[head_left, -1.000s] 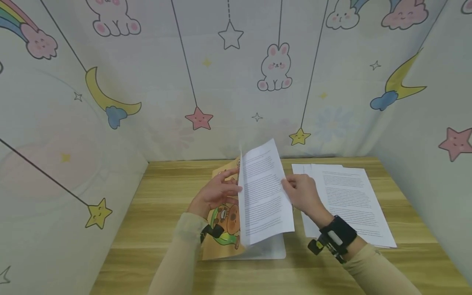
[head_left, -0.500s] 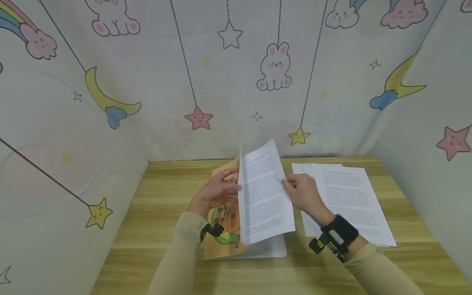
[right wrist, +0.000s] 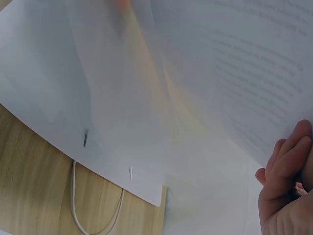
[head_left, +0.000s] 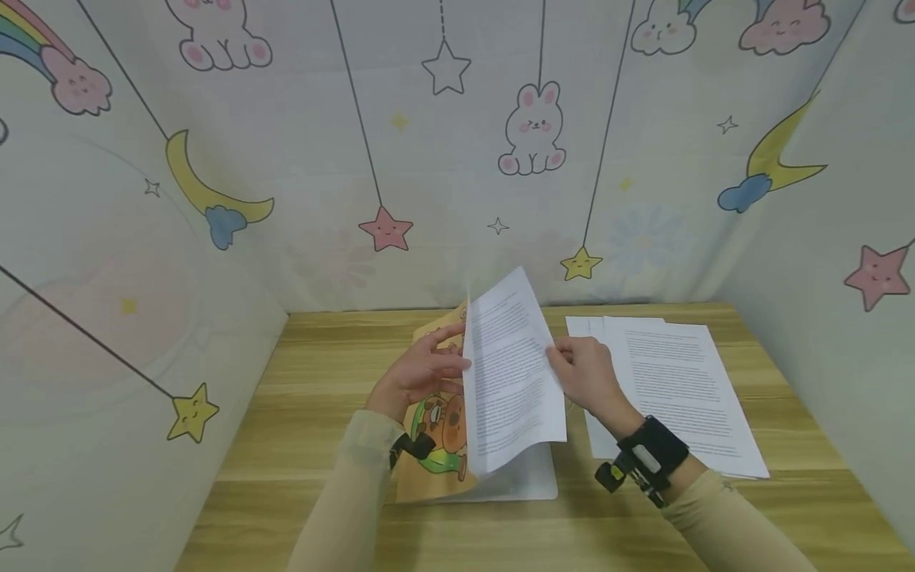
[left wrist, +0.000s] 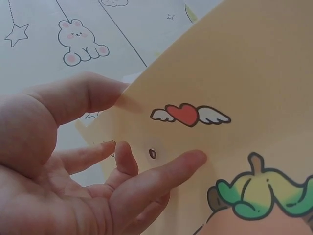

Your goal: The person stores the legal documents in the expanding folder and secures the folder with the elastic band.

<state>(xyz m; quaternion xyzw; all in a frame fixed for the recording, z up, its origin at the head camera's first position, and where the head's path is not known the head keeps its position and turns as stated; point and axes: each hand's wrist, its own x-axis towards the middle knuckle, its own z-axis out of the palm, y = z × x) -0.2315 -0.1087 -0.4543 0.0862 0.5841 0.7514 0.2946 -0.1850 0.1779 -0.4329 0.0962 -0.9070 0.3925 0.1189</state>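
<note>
My left hand [head_left: 422, 373] holds the raised tan cover of a document folder [head_left: 443, 445] printed with cartoon animals. In the left wrist view the thumb hooks the cover's edge, and the fingers lie against its outside near a red winged heart [left wrist: 183, 115] and a metal eyelet [left wrist: 152, 153]. Between thumb and curled fingers, my right hand [head_left: 586, 373] pinches the right edge of a printed sheet [head_left: 507, 373]. This sheet stands tilted inside the half-open folder, above its white inner side [right wrist: 112, 161]. The sheet's far edge is hidden behind the cover.
Several printed sheets [head_left: 679, 389] lie in a loose stack on the wooden table [head_left: 322, 381], right of the folder. A white cord [right wrist: 74, 200] loops from the folder's edge. Cartoon-patterned cloth [head_left: 457, 199] encloses the table at the back and sides.
The printed sheet's lower right corner has shifted slightly up and left, and its lower part bends more. Both hands keep nearly the same place and hold.
</note>
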